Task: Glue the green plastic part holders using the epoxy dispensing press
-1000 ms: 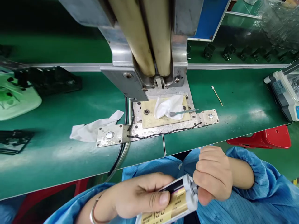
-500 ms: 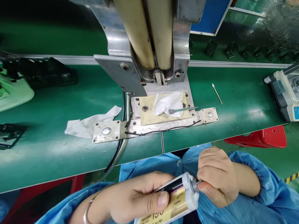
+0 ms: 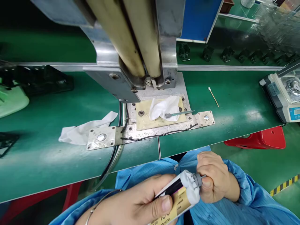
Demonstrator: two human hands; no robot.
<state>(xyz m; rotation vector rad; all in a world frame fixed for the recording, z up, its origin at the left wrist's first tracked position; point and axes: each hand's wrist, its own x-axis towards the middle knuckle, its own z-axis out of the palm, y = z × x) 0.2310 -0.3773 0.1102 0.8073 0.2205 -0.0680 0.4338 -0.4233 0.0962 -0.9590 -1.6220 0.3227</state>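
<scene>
My left hand is wrapped round a two-part adhesive cartridge with a gold, black and white label, held tilted in front of my body below the bench edge. On its upper right end sits a grey cap. My right hand is closed, thumb and finger pinching the cap's small tab. Whether the cap is loose on the cartridge I cannot tell. Beyond my hands, a metal press fixture stands on the bench. A white wipe lies on its yellowish plate, with a grey-tipped thin tool across it.
Round metal buttons sit at the fixture's ends. A second wipe lies left, a cotton swab right. A digital scale stands at the far right, black parts along the back. A red stool stands below the bench edge.
The camera view has shifted, moving the bench items slightly left and down. Both hands keep their holds; the right hand and cap have turned a little relative to the cartridge.
</scene>
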